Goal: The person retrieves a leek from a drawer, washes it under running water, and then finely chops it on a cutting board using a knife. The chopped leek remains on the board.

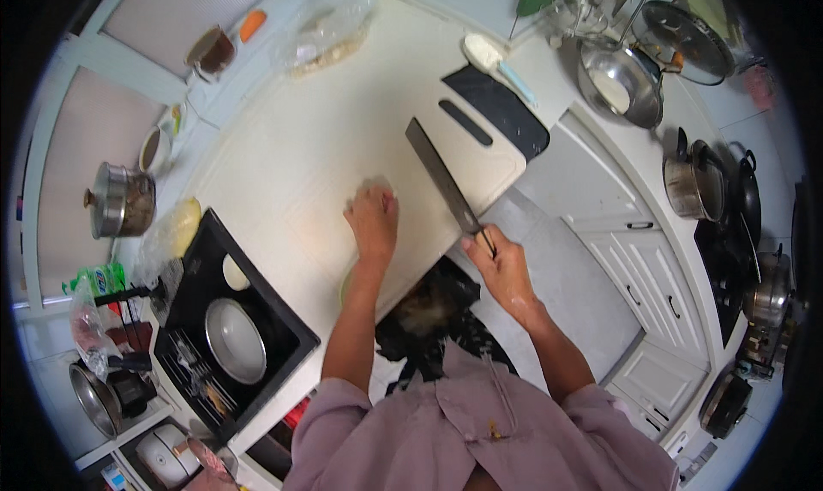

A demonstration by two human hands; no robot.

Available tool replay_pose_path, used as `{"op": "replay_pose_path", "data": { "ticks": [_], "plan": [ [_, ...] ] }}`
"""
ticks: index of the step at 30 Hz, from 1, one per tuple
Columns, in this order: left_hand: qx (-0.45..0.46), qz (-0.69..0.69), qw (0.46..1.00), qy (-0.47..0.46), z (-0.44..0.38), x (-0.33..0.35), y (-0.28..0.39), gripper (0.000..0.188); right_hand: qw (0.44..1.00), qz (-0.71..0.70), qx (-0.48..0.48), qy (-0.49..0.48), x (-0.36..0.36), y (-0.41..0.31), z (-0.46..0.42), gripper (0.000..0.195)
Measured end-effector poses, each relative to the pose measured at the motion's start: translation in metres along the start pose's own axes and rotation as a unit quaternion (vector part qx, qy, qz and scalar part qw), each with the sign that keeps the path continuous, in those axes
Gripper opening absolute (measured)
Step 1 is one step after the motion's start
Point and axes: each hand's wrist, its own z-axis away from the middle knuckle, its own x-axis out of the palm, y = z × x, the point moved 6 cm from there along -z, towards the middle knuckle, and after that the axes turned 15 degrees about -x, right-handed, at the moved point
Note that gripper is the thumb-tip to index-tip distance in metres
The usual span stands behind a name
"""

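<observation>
My right hand (501, 266) grips the handle of a kitchen cleaver (443, 176), whose long blade points up and left, over the right part of the white cutting board or pale worktop (308, 143). Near the middle of that pale surface is my left hand (373, 214), its fingers curled down; whether something small lies under them is hidden. A white cutting board with a dark handle slot (501, 163) lies at the right edge of the worktop, beside a black board (508, 108). On the black board's far edge rests a scoop of white powder (482, 53) with a light blue handle.
A black sink (270, 304) holding a metal bowl (235, 340) is at the left. Along the back lie a plastic bag (328, 34), a carrot piece (252, 25) and a lidded pot (122, 198). A metal wok (620, 86) and pots stand on the right counter. A black bag hangs below the front edge.
</observation>
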Motion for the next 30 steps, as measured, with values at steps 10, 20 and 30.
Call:
{"op": "replay_pose_path", "data": {
  "ticks": [10,20,30],
  "plan": [
    [0.028,0.078,0.987,-0.135,0.153,-0.076,0.014,0.014,0.998,-0.042,0.040,-0.008,0.009,0.008,0.009,0.028],
    [-0.130,0.117,0.984,0.036,0.120,-0.105,-0.051,0.032,0.995,-0.041,0.046,-0.075,0.031,-0.004,0.011,0.031],
    [-0.198,0.078,0.977,0.005,0.124,-0.075,-0.084,0.047,0.978,-0.055,-0.025,-0.199,0.073,-0.031,0.025,0.036]
  ]
}}
